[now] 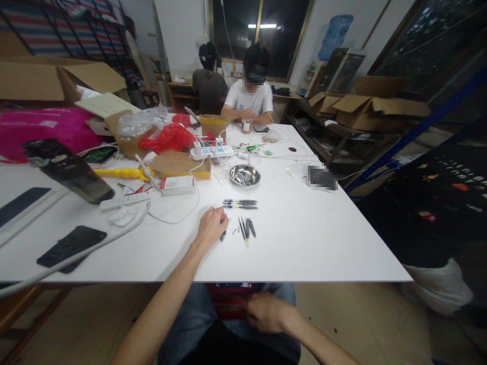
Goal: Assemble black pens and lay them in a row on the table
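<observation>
My left hand (pixel 212 225) rests on the white table with its fingers curled in; whatever they hold, if anything, is hidden. A short black pen part (pixel 222 235) lies right by its fingertips. Just beyond the hand, several assembled pens (pixel 240 204) lie side by side. To its right are dark pen barrels (pixel 250 227), thin refills (pixel 242 230) and small pieces (pixel 236 230). Below the table edge, my right hand (pixel 264 312) is over my lap, fingers bent, beside something red (pixel 228 303). Its grip is too blurred to make out.
A shiny metal bowl (pixel 245 175) holding small parts stands behind the pens. Power strips (pixel 211 152), cables, a white box (pixel 177 185) and a black phone (pixel 71 248) crowd the left side. Across the table sits a person in white (pixel 249 99). A blurred-out device (pixel 321 177) lies right.
</observation>
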A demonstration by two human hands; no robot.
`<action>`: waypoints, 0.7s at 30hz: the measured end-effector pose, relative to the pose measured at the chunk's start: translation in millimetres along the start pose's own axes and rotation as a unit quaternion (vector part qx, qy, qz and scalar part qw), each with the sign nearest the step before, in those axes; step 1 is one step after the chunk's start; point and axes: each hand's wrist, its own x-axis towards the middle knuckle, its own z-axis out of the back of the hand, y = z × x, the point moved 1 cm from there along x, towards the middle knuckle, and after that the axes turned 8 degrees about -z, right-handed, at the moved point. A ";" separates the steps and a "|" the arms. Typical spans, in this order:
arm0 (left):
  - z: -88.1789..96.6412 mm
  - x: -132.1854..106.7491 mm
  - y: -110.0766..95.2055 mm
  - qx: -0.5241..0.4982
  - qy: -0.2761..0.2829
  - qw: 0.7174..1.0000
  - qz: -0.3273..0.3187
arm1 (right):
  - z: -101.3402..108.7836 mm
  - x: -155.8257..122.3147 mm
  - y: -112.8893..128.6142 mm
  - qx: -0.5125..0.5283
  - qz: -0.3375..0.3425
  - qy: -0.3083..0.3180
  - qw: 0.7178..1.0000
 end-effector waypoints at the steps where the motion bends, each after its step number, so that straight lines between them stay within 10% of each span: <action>1: 0.3 0.0 -0.1 -0.002 0.001 1.000 0.004 | 18.4 -10.0 9.6 0.051 0.058 0.109 0.991; 3: 0.9 0.0 0.0 -0.008 0.003 1.000 0.012 | 59.3 -28.1 26.6 0.174 0.158 0.260 0.937; 5: 1.0 -0.2 0.7 -0.017 -0.003 1.000 0.013 | 100.5 -38.5 34.6 0.248 0.187 0.225 0.924; 10: -3.6 -0.9 6.2 -0.043 -0.018 0.999 0.017 | 167.2 -24.8 10.7 0.181 0.152 -0.221 0.946; 21: -8.2 -0.1 11.6 -0.067 -0.049 0.997 0.006 | 164.5 45.5 -27.6 -0.025 0.047 -0.188 0.981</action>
